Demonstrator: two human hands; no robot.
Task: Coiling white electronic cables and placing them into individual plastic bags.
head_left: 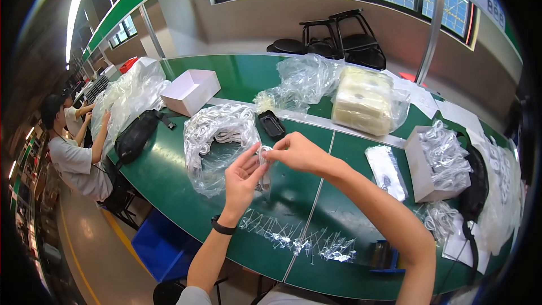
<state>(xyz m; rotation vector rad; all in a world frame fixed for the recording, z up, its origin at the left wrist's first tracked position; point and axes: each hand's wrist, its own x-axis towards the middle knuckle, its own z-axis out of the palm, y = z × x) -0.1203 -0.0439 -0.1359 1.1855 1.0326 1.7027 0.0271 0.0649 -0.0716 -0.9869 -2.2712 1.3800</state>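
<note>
Both hands meet over the green table, close to its front edge. My left hand (241,179) is closed on a small white cable coil (263,157), its palm turned inward. Thumb and forefinger of my right hand (296,152) pinch the upper part of the same coil, which the fingers partly hide. Just behind my left hand lies a heap of white cable coils (217,124) in clear plastic. Several thin clear strands with shiny white bits (293,240) lie scattered below my hands.
A black case (271,124) and an open white box (191,91) stand farther back. Stacked clear bags (362,100) lie beyond my right arm. At right, a box (423,164) holds bagged cables. A blue bin (164,245) is beside the table. Co-workers (76,155) sit at left.
</note>
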